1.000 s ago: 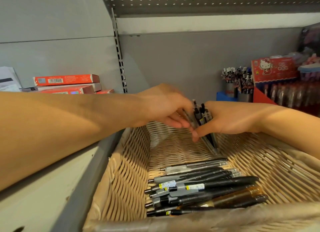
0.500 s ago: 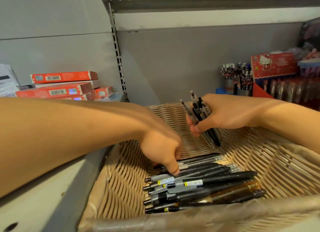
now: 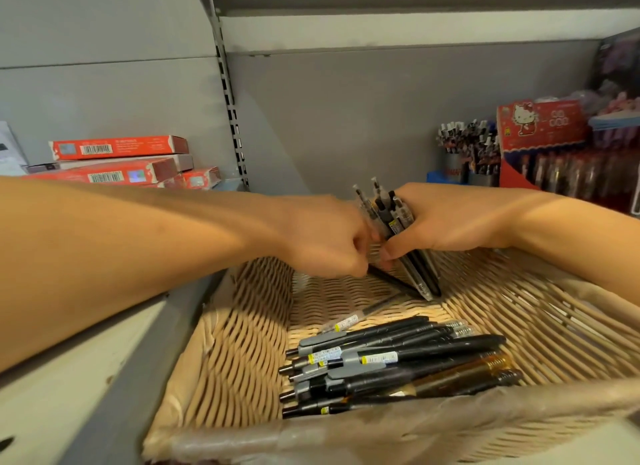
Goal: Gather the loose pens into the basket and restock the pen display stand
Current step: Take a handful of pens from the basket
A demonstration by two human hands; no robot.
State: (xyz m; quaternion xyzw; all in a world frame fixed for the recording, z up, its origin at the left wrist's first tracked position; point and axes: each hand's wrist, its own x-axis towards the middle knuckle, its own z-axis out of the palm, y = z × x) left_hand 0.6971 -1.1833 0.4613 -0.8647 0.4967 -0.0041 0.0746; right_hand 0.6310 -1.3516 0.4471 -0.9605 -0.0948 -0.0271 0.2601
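Observation:
A wicker basket (image 3: 242, 343) fills the lower middle of the view. Several black and grey pens (image 3: 391, 357) lie in a pile near its front edge, and one clear pen (image 3: 349, 320) lies loose behind them. My right hand (image 3: 450, 222) grips a bundle of pens (image 3: 391, 218) held upright over the basket's far end, tips pointing down. My left hand (image 3: 325, 239) pinches a single black pen (image 3: 391, 281) and holds it against the bottom of that bundle.
Red flat boxes (image 3: 117, 159) are stacked on the shelf at the left. At the back right stand pen cups (image 3: 467, 152) full of pens and a red cartoon-cat display box (image 3: 543, 125). A grey slotted shelf upright (image 3: 232, 118) rises behind the basket.
My left hand has lifted from the pile in the basket with one black pen and brought it up to the bundle in my right hand.

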